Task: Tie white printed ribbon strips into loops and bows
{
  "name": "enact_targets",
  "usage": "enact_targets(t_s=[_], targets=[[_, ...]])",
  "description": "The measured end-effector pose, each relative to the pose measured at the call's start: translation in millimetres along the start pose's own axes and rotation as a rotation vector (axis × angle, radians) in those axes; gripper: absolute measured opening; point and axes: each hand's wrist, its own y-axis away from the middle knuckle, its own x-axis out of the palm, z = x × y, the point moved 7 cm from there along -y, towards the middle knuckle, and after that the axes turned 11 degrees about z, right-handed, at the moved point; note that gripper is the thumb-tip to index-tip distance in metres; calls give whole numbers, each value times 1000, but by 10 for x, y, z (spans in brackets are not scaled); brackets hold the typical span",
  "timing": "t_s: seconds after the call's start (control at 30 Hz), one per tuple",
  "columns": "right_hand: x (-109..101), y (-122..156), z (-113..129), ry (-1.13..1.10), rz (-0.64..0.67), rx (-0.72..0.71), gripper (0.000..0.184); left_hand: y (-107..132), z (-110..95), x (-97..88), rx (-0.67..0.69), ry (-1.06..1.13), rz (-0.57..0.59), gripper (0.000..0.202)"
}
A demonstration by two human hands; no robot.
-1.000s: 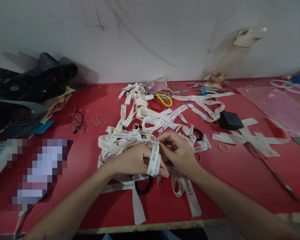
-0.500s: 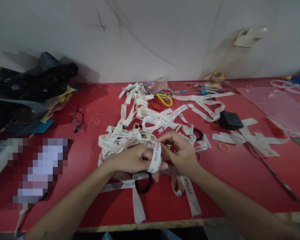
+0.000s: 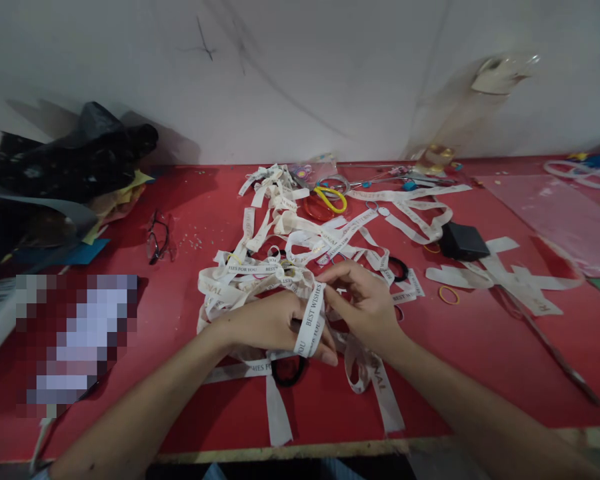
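A white ribbon (image 3: pixel 310 320) printed "BEST WISHES" loops over the fingers of my left hand (image 3: pixel 273 320). That hand is closed, with the ribbon between its fingers and part of the loop hanging across them. My right hand (image 3: pixel 363 297) pinches the upper end of the same ribbon between thumb and forefinger. Behind both hands lies a tangled heap of printed ribbon (image 3: pixel 250 287). A black hair tie (image 3: pixel 287 372) rests just below my left hand, partly hidden, with a ribbon strip (image 3: pixel 279 417) beside it.
Yellow-handled scissors (image 3: pixel 330 199) lie behind the heap. Eyeglasses (image 3: pixel 157 238) and a pixelated phone-like object (image 3: pixel 87 340) are on the left. To the right are a black box (image 3: pixel 463 240), a yellow band (image 3: pixel 449 295) and a thin rod (image 3: pixel 550 347) on the red table (image 3: pixel 480 373).
The ribbon loop over my left fingers has been drawn straighter and slightly lower. My left fingers have shifted a little downward; my right hand keeps its pinch.
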Motion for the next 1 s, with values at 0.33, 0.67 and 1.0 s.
enact_targets(t_s=[0.33, 0.67, 1.0], targets=[[18, -15, 31, 30, 17, 23, 9, -23, -94, 30, 89, -33, 65, 24], [-18, 41, 33, 15, -41, -45, 12, -15, -74, -1, 67, -20, 2, 26], [-120, 118, 90, 106, -175, -124, 7, -15, -19, -23, 47, -34, -9, 27]])
